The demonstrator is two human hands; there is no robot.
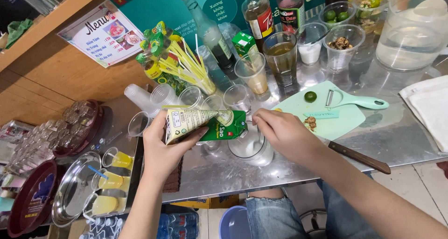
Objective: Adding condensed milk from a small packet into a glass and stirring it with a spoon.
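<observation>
Tipping a soft carton over a glass.
Your left hand (pixel 161 148) is wrapping the green carton (pixel 205 124), fingers closed around its light, crushable middle; your right hand (pixel 280 131) is pinching its spout end above the glass (pixel 252 150).

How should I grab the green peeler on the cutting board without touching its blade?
Probably best by its long mint-green handle: the peeler lies flat on the cutting board, with the handle pointing right and the metal blade end at the left, by the lime. Come from the right, above, and pinch the handle's middle.

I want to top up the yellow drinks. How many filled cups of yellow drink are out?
3, all at lower left beside the steel tray: one, one, one. More may be hidden off-frame.
</observation>
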